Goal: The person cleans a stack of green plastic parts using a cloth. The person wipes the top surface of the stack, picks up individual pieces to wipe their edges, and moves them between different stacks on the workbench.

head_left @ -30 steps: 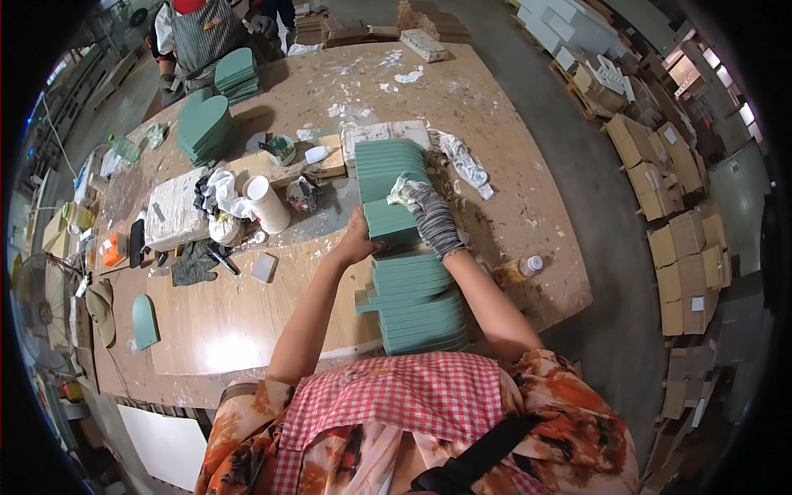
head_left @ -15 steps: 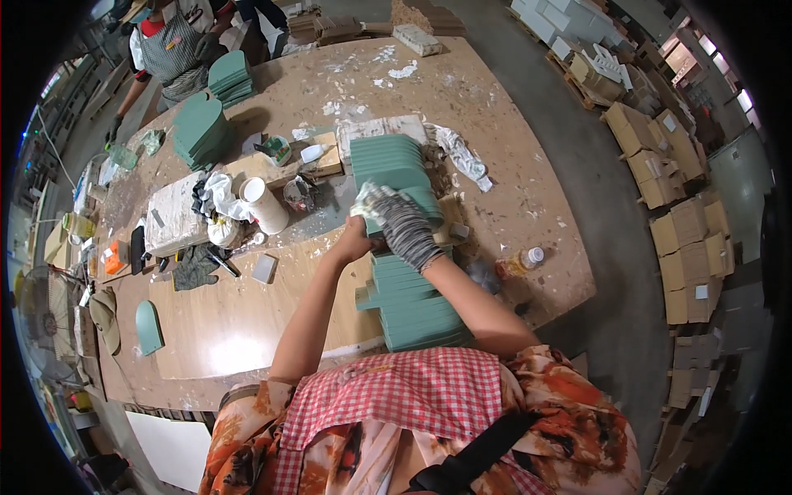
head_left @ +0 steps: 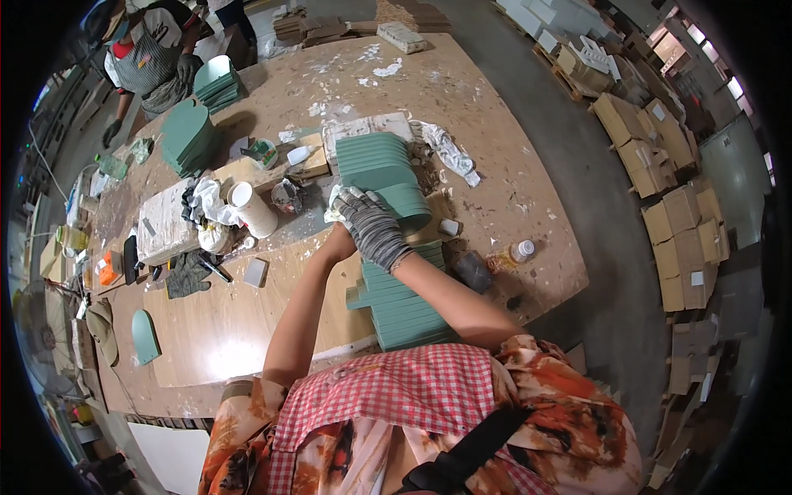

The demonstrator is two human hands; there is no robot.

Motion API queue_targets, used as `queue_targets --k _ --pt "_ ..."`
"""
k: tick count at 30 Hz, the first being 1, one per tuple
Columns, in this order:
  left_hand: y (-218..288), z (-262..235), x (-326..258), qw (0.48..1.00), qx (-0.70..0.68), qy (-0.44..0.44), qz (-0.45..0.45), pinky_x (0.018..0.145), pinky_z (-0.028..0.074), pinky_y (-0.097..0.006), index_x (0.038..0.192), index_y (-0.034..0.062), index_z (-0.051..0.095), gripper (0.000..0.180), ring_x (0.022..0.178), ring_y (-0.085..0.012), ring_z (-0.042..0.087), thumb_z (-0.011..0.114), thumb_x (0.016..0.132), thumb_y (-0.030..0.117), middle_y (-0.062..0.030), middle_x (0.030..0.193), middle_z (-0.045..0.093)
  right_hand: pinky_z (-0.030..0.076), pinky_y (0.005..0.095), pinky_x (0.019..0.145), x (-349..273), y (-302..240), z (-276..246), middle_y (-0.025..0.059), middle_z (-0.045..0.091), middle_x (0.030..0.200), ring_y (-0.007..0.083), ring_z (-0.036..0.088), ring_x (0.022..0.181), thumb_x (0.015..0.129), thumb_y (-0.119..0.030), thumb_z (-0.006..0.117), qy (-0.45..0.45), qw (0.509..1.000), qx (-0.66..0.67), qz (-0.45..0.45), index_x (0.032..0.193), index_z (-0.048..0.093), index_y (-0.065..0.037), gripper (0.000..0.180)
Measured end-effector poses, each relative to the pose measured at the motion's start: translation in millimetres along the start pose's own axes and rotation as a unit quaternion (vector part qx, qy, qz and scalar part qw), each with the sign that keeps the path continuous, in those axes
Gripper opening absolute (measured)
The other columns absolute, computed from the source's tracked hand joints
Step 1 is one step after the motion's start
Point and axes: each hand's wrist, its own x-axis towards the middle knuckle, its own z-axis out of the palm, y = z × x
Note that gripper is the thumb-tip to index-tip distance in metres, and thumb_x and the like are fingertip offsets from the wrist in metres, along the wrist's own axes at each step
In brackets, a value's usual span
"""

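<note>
Head view: the paint-spattered bench [head_left: 511, 181] carries two rows of green, round-ended panels in front of the body. The far row [head_left: 371, 155] lies just beyond the hands, next to a whitish block [head_left: 375, 124]; the near row [head_left: 408, 309], unevenly lined up, lies under the right forearm. The likeliest trouble, I'd judge, is panels sliding or toppling, since such closely ranged pieces could give way to a sideways push. A dropped right elbow could also knock the near row further askew. A lesser risk is scuffing, should grit from the bench get rubbed into a green surface.

As for pose, the left forearm rises fairly straight, while the right slants up and leftward. The gloved right hand [head_left: 365, 219], fingers pointing up-left, overlaps the bare left hand [head_left: 337, 242] beside the panels. The left grip can't be read, its fingers being hidden; the right grip holds a white cloth [head_left: 333, 205], which peeks out past the glove.
</note>
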Motion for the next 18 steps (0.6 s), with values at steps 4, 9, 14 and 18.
queue_targets --k 4,9,14,18 --pt "20 -1 -2 0.995 -0.076 0.042 -0.039 0.108 0.022 -0.041 0.135 0.0024 0.031 0.083 0.128 -0.0394 0.027 0.074 0.064 0.007 -0.0231 0.135 0.033 0.024 0.039 0.108 -25 43 -2 0.0084 0.04 0.141 0.0236 0.036 0.129 0.089 -0.016 0.042 0.102 0.995 0.019 -0.016 0.133 0.044 -0.012 0.044" --pt "19 -7 -1 0.998 -0.042 0.039 -0.036 0.108 0.022 -0.041 0.136 0.0024 0.027 0.09 0.124 -0.0389 0.028 0.077 0.062 0.013 -0.022 0.131 0.03 0.037 0.0333 0.1 -38 108 33 0.0198 0.05 0.126 0.0318 0.05 0.113 0.092 -0.013 0.035 0.196 0.794 0.547 0.176 0.125 0.05 -0.002 0.038" --pt "33 -13 3 0.997 -0.069 -0.002 -0.02 0.11 0.019 -0.039 0.138 0.0022 0.024 0.092 0.128 -0.0379 0.025 0.077 0.065 0.017 -0.0225 0.137 0.025 0.027 0.0407 0.106 -36 69 -7 0.018 0.046 0.131 0.0308 0.042 0.122 0.089 -0.01 0.033 0.178 0.96 0.177 0.121 0.132 0.043 -0.004 0.044" --pt "-3 -7 -2 1.0 0.012 -0.016 0.013 0.113 0.007 -0.038 0.142 0.0037 0.024 0.083 0.138 -0.0338 0.012 0.071 0.073 0.015 -0.0186 0.15 0.014 0.018 0.0385 0.111 1 -14 -8 0.0101 0.035 0.143 0.0233 0.03 0.133 0.09 -0.024 0.036 -0.048 0.997 -0.024 0.051 0.136 0.039 -0.01 0.048"
